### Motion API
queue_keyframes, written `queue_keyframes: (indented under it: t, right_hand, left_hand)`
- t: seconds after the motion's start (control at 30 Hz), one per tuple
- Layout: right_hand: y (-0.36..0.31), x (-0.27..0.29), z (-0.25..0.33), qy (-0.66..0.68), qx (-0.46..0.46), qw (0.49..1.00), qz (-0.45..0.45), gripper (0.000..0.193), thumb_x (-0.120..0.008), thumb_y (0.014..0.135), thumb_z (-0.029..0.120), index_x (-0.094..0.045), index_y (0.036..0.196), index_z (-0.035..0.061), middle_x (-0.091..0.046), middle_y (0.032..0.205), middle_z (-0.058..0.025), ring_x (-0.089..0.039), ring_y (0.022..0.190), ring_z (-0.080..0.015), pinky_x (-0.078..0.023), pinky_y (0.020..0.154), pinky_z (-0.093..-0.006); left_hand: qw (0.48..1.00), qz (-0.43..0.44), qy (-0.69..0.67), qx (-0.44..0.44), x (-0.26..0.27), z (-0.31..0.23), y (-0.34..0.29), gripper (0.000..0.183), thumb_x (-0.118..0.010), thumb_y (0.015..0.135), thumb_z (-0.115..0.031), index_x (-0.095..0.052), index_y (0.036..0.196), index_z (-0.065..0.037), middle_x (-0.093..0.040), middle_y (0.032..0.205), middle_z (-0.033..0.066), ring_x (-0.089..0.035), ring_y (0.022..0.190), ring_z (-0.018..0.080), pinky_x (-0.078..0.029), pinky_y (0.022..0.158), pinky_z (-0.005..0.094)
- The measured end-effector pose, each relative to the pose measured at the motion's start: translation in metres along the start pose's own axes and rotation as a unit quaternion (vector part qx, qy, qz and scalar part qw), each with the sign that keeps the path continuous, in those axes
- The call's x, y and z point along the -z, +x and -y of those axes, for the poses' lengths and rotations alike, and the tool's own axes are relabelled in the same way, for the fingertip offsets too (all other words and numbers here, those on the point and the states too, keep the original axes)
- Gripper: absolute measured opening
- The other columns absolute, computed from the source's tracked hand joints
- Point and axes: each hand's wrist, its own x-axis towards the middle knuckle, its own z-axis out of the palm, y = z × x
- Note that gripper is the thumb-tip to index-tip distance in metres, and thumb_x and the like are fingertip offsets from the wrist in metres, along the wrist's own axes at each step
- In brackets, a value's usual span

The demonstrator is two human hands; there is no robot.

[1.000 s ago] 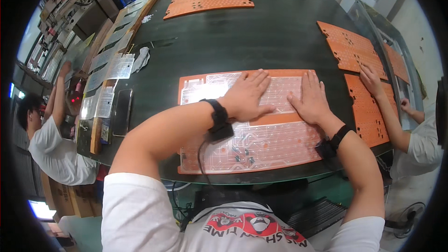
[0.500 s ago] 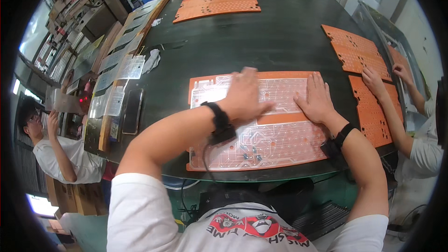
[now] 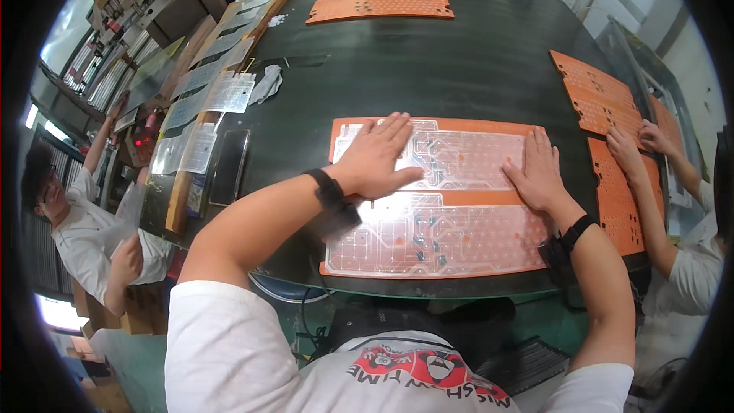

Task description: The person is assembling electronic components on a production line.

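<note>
In front of me on the dark table lies an orange board with two clear plastic sheets printed with fine circuit lines on it. My left hand rests flat on the left part of the far sheet, fingers stretched and thumb spread. Flat on that sheet's right end lies my right hand, its fingers pointing away from me. The near sheet lies closer to the table's front edge, touched by neither hand. Both wrists wear black straps with small boxes.
A phone, a crumpled cloth and a wooden rail with clear sheets are at the left. Other orange boards lie at the far side and right, where co-workers' hands work. Another person sits at the left.
My left hand has slid leftward over the far sheet, while my right hand stays on its right end. The whole view has shifted slightly. The person at left has lowered a clear sheet.
</note>
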Motion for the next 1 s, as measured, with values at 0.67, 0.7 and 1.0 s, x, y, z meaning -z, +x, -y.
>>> queue_keyframes:
  t: [0.67, 0.7, 1.0]
  right_hand:
    - [0.040, -0.030, 0.135, 0.050, 0.212, 0.976, -0.013, 0.078, -0.045, 0.090, 0.052, -0.030, 0.141, -0.0055, -0.027, 0.149, -0.0238, -0.020, 0.140, -0.0404, -0.018, 0.113, -0.0498]
    - [0.040, -0.021, 0.119, 0.030, 0.176, 0.984, -0.002, 0.078, -0.046, 0.090, 0.052, -0.030, 0.141, -0.0052, -0.027, 0.149, -0.0236, -0.020, 0.140, -0.0402, -0.018, 0.113, -0.0492]
    - [0.008, 0.011, -0.013, -0.126, -0.128, 0.980, -0.086, 0.069, -0.044, 0.092, 0.044, -0.034, 0.137, -0.0081, -0.029, 0.145, -0.0280, -0.025, 0.136, -0.0424, -0.018, 0.110, -0.0569]
  left_hand:
    - [0.991, 0.030, 0.053, 0.123, 0.010, 0.026, -0.033, 0.075, -0.045, 0.090, -0.044, -0.026, 0.142, 0.006, -0.022, 0.150, 0.0244, -0.017, 0.141, 0.0369, -0.018, 0.109, 0.0549]
    - [0.990, 0.031, 0.053, 0.126, 0.012, 0.025, -0.033, 0.075, -0.045, 0.090, -0.044, -0.025, 0.142, 0.006, -0.022, 0.150, 0.0243, -0.017, 0.141, 0.0368, -0.017, 0.109, 0.0551]
    - [0.987, 0.033, 0.037, 0.151, 0.019, 0.013, -0.027, 0.082, -0.055, 0.085, -0.046, -0.027, 0.139, 0.009, -0.026, 0.147, 0.0265, -0.018, 0.140, 0.0375, -0.016, 0.110, 0.0573]
